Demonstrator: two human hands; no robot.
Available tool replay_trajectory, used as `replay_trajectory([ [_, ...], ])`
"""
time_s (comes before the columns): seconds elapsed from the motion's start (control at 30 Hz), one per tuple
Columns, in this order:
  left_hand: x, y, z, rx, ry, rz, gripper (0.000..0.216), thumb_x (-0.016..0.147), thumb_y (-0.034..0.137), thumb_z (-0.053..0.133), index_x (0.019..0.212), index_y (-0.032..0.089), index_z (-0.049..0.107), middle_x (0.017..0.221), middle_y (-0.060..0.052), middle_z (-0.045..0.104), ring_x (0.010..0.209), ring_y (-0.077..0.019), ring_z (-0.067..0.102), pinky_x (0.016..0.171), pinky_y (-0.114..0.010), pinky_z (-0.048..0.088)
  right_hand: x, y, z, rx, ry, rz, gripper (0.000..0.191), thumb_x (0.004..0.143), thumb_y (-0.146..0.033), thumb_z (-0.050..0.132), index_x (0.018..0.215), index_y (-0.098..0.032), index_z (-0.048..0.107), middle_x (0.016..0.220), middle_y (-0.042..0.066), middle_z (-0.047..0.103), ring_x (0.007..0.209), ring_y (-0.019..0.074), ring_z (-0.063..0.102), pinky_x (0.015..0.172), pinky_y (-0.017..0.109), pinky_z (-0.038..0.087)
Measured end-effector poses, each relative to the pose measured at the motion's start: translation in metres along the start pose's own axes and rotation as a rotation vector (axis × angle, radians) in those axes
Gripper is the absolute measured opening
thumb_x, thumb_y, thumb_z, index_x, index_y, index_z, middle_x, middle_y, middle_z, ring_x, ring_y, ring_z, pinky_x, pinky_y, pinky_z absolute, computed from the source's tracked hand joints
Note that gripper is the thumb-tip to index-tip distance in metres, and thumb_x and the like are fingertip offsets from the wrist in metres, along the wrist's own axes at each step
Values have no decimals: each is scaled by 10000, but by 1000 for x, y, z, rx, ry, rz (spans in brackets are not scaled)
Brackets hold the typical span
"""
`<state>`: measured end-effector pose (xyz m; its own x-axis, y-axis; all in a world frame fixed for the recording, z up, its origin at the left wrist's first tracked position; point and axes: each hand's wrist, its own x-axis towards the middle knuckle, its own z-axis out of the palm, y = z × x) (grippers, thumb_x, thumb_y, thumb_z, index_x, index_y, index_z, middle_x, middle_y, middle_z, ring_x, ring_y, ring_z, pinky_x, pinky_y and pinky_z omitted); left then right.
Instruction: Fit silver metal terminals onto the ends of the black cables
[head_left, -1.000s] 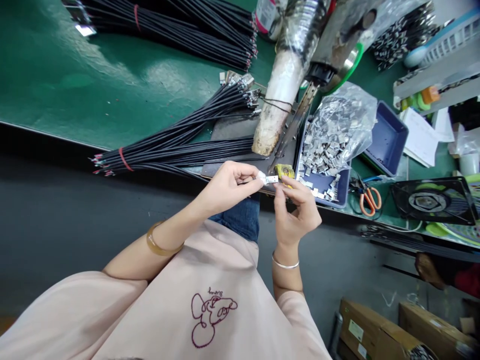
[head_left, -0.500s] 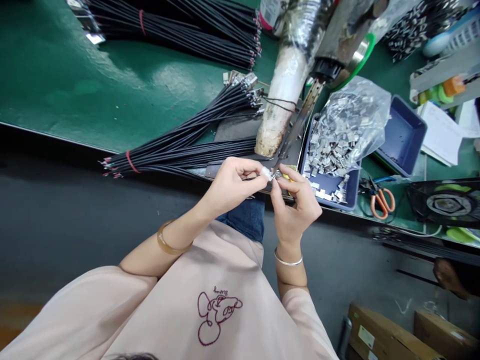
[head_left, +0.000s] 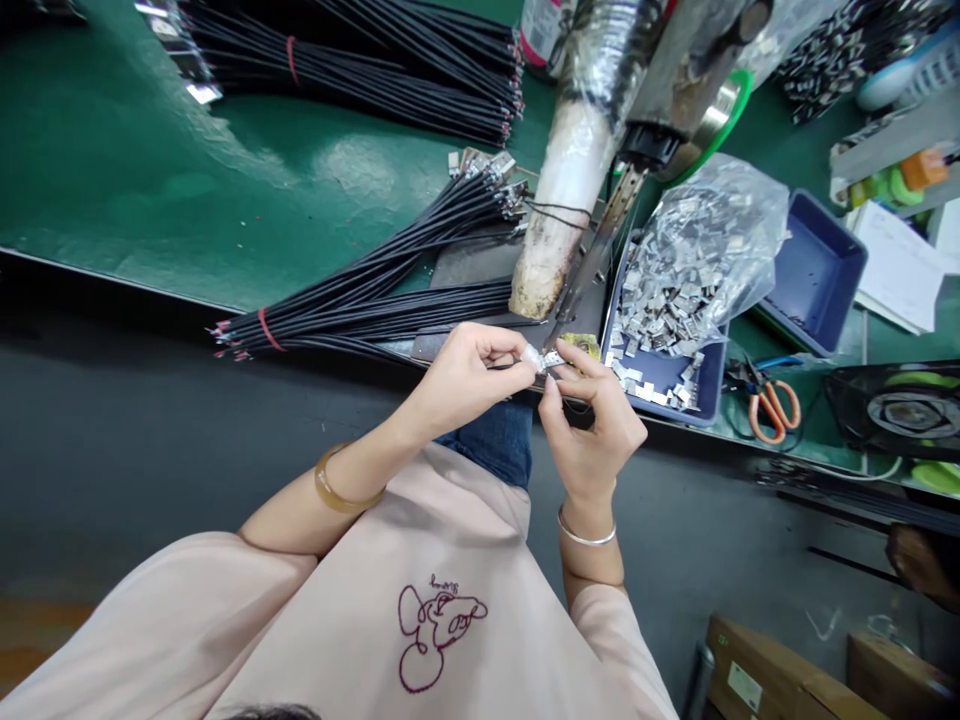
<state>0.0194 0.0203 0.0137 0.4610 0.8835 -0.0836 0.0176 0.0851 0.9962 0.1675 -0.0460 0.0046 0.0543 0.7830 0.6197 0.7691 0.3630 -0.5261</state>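
Observation:
My left hand (head_left: 472, 375) is closed in a pinch, with a dark cable just visible between its fingers. White covering shows at its fingertips. A small silvery metal connector (head_left: 553, 358) sits between the two hands, at the fingertips of my right hand (head_left: 596, 410), whose thumb and index finger close on it. The exact contact is too small to make out. Just above the connector is the lower end of a soldering iron (head_left: 600, 235), held in a slanting position. A yellow sponge (head_left: 582, 346) lies behind my right fingers.
Black cable bundles (head_left: 375, 265) lie left of the iron, others (head_left: 390, 80) farther back. A white wrapped post (head_left: 551, 190) leans beside the iron. To the right are a blue tray (head_left: 697, 405) of metal connectors, a solder spool (head_left: 724, 115) and orange-handled pliers (head_left: 776, 410).
My right hand has shifted slightly downward and its fingers have parted a little, so more of the metal connector shows. My left hand keeps its pinch almost in place.

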Motion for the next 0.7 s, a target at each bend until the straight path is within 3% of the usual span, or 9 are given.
replay_trajectory([
  [0.3,1,2,1,-42,28,23,163,778,166,600,622,124,622,566,46,339,553,-66,290,519,-230,212,4,0,3,16,26,20,130,862,-112,641,863,-236,603,1152,52,772,992,176,769,853,338,662],
  [0.5,-1,-2,0,9,-22,25,202,774,154,600,577,130,564,556,55,290,547,-63,249,513,-239,186,-2,0,1,3,3,-25,151,851,-101,636,892,-241,597,1164,69,770,995,181,772,817,319,673],
  [0.7,-5,-2,0,58,-81,41,212,789,150,582,580,135,548,570,54,288,560,-66,247,520,-243,190,-3,2,-10,-20,-9,-30,148,845,-94,664,914,-221,634,1074,53,792,882,171,781,757,297,653],
])
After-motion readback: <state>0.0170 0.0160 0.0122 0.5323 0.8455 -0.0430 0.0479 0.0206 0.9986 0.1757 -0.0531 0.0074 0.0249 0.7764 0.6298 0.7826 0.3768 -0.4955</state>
